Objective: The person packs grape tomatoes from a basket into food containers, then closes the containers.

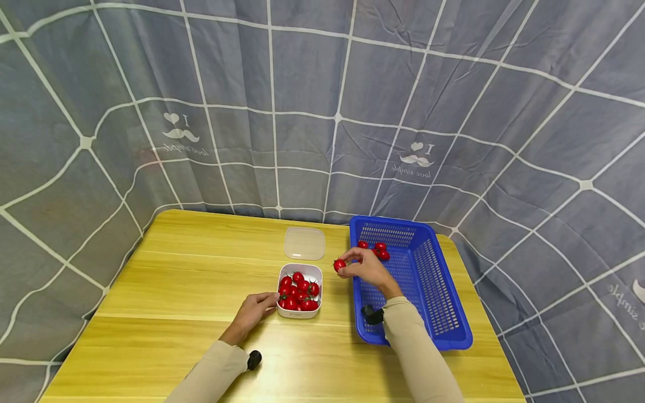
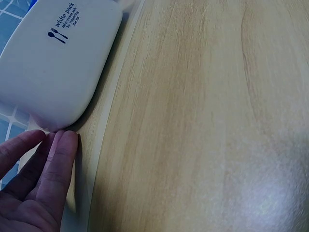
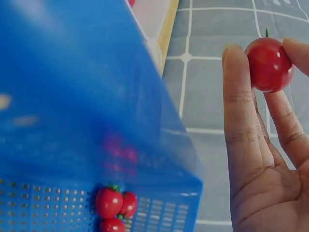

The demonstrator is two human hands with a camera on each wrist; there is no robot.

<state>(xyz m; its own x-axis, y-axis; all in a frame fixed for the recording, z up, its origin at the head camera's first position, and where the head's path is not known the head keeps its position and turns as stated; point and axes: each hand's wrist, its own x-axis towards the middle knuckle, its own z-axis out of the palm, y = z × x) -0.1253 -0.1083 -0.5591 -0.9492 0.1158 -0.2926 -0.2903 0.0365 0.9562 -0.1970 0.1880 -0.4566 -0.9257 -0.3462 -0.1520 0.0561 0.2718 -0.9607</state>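
Note:
Between thumb and fingertips my right hand [image 1: 370,270] pinches a cherry tomato [image 3: 269,65], red with a green stem tip. It is held just outside the left rim of a blue plastic basket [image 1: 440,280]. Several more cherry tomatoes [image 3: 109,202] lie at the far left inside the basket. My left hand [image 1: 252,314] touches the left side of a white square container [image 2: 63,63] with its fingertips, fingers mostly straight. In the head view, this container holds several red cherry tomatoes [image 1: 300,291], some with green stems.
Behind the container a clear, flat lid [image 1: 304,243] lies on the wooden table [image 1: 191,268]. A grey curtain [image 1: 307,140] with white grid lines hangs around the back and sides. The basket stands near the table's right edge.

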